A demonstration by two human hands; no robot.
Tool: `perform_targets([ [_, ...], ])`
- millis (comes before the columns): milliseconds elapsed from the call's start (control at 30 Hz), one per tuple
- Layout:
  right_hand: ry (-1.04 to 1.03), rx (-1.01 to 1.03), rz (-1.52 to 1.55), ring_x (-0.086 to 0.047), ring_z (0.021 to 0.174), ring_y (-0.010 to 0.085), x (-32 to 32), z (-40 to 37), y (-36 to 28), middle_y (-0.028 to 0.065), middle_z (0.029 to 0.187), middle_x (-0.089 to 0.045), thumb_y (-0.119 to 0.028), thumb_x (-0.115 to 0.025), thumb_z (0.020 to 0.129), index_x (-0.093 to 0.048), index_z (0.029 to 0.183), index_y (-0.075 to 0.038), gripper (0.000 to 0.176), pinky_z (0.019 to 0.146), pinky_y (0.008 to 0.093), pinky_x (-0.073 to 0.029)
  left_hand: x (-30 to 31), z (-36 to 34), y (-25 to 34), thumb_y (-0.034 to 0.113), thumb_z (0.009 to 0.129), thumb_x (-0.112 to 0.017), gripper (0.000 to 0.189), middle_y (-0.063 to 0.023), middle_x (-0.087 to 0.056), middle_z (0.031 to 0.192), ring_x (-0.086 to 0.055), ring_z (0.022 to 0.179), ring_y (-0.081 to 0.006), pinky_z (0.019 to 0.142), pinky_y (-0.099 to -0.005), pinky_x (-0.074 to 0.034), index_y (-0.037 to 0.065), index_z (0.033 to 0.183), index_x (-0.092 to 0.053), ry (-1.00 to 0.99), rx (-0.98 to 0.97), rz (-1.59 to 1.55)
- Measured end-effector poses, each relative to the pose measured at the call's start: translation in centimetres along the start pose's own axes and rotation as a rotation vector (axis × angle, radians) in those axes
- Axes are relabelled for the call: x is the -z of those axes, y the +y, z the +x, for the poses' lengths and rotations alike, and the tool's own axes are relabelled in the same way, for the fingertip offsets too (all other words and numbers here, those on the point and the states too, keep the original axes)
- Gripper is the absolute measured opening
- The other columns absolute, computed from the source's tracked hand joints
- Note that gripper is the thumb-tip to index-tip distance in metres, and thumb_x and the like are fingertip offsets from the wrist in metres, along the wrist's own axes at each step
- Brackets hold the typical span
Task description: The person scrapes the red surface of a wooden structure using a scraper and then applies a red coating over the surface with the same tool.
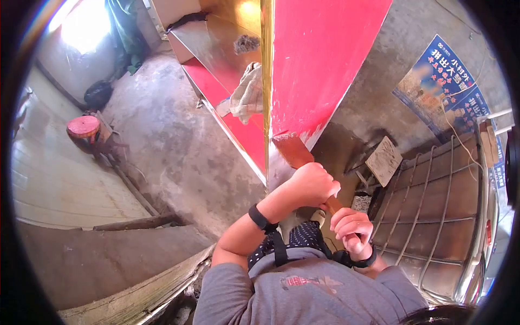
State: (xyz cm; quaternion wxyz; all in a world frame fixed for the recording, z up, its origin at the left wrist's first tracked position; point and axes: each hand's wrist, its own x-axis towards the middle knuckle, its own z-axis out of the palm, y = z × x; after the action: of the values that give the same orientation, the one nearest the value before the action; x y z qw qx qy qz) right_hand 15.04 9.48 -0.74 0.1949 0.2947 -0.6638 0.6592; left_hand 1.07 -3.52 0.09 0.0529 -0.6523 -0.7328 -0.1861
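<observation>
A wide, flat paintbrush [292,150] with a reddish-brown head meets the lower end of a long red-painted panel [322,59]. My left hand [315,183] is wrapped round it just behind the head. Lower down and to the right, my right hand [353,230] grips the wooden handle, its fingers closed. Brighter red, wet-looking streaks end in a ragged edge by the brush, with bare whitish surface beyond them. A gold-coloured edge strip [266,81] runs along the panel's left side.
Left of the panel, a cloth [248,93] lies on another red-and-brown surface. A round pink-topped stool [83,127] stands at far left. To the right are a metal-barred tank [428,216], a blue poster [439,81] and a small board [384,161].
</observation>
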Motion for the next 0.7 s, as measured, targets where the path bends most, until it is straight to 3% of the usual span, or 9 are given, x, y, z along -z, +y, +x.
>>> perform_targets([
  [167,-0.054,0.013,-0.026,-0.057,0.063,0.0245,0.5,-0.7,0.8,0.0074,0.063,-0.059,-0.003,-0.045,0.06,-0.059,0.07,-0.001,0.017,0.058,0.0328,-0.049,-1.2,-0.2,0.0,0.033,0.053,-0.074,0.029,0.0007,-0.057,0.057,-0.061,0.061,-0.0196,0.057,-0.032,-0.044,0.016,0.069,-0.058,-0.052,0.052,-0.018],
  [233,-0.045,0.014,-0.011,-0.057,0.063,0.0246,0.4,-0.2,0.3,0.0076,0.063,-0.059,-0.002,-0.045,0.058,-0.059,0.07,-0.001,0.019,0.058,0.0334,-0.049,-0.9,-0.2,0.1,0.029,0.054,-0.074,0.027,-0.0003,-0.057,0.059,-0.06,0.061,-0.0201,0.058,-0.0334,-0.044,0.015,0.068,-0.057,0.07,0.043,-0.07],
  [267,-0.045,0.026,-0.014,-0.057,0.063,0.0246,0.4,0.2,0.0,0.0078,0.063,-0.059,-0.003,-0.046,0.062,-0.06,0.072,-0.001,0.017,0.059,0.0336,-0.049,-1.0,-0.2,0.2,0.029,0.054,-0.074,0.027,-0.0003,-0.057,0.059,-0.06,0.061,-0.0201,0.058,-0.0334,-0.044,0.015,0.068,-0.057,0.07,0.044,-0.07],
  [333,-0.042,0.037,-0.036,-0.057,0.064,0.0246,0.1,1.6,-1.0,0.0078,0.064,-0.059,-0.005,-0.047,0.067,-0.06,0.074,-0.001,0.015,0.059,0.0337,-0.049,-1.3,-0.1,0.6,0.022,0.057,-0.075,0.027,-0.0015,-0.054,0.058,-0.057,0.058,-0.0209,0.056,-0.0336,-0.043,0.011,0.066,-0.053,0.524,-0.017,-0.074],
  [367,-0.038,0.049,-0.059,-0.057,0.064,0.0246,0.0,2.4,-1.5,0.0079,0.064,-0.059,-0.007,-0.049,0.071,-0.06,0.075,-0.001,0.013,0.06,0.0339,-0.049,-1.3,0.0,0.8,0.022,0.057,-0.075,0.027,-0.0015,-0.054,0.058,-0.057,0.058,-0.0209,0.056,-0.0336,-0.043,0.011,0.066,-0.053,0.527,-0.013,-0.071],
  [433,-0.065,0.078,-0.042,-0.057,0.066,0.0247,-0.1,3.9,-2.1,0.0078,0.067,-0.059,-0.01,-0.053,0.077,-0.06,0.078,-0.001,0.011,0.061,0.0339,-0.048,-1.5,0.1,1.1,0.014,0.062,-0.074,0.027,-0.0033,-0.049,0.057,-0.052,0.052,-0.0224,0.052,-0.0333,-0.041,0.008,0.063,-0.047,0.862,0.026,-0.082],
  [567,-0.212,0.137,-0.065,-0.059,0.073,0.0263,-0.1,6.3,-3.4,0.009,0.076,-0.06,-0.003,-0.062,0.075,-0.059,0.083,-0.002,0.009,0.065,0.0349,-0.049,-0.3,0.5,1.0,0.008,0.065,-0.071,0.028,-0.0047,-0.045,0.054,-0.048,0.048,-0.0236,0.047,-0.0328,-0.039,0.007,0.061,-0.043,0.95,0.068,-0.101],
  [667,-0.266,0.135,-0.404,-0.062,0.086,0.0314,0.1,9.5,-6.1,0.0124,0.089,-0.063,-0.007,-0.068,0.074,-0.06,0.089,-0.001,0.018,0.072,0.0396,-0.05,1.9,1.6,1.0,0.007,0.062,-0.067,0.022,-0.0049,-0.045,0.052,-0.048,0.045,-0.0254,0.044,-0.0358,-0.038,0.009,0.06,-0.045,0.91,0.008,-0.186],
  [700,-0.215,0.217,-0.536,-0.061,0.083,0.0303,0.6,10.2,-6.3,0.0132,0.091,-0.064,-0.014,-0.069,0.075,-0.061,0.088,-0.002,0.02,0.071,0.0403,-0.049,2.7,1.8,1.1,0.007,0.062,-0.067,0.022,-0.0049,-0.045,0.052,-0.048,0.045,-0.0254,0.044,-0.0358,-0.038,0.009,0.06,-0.045,0.916,0.012,-0.184],
])
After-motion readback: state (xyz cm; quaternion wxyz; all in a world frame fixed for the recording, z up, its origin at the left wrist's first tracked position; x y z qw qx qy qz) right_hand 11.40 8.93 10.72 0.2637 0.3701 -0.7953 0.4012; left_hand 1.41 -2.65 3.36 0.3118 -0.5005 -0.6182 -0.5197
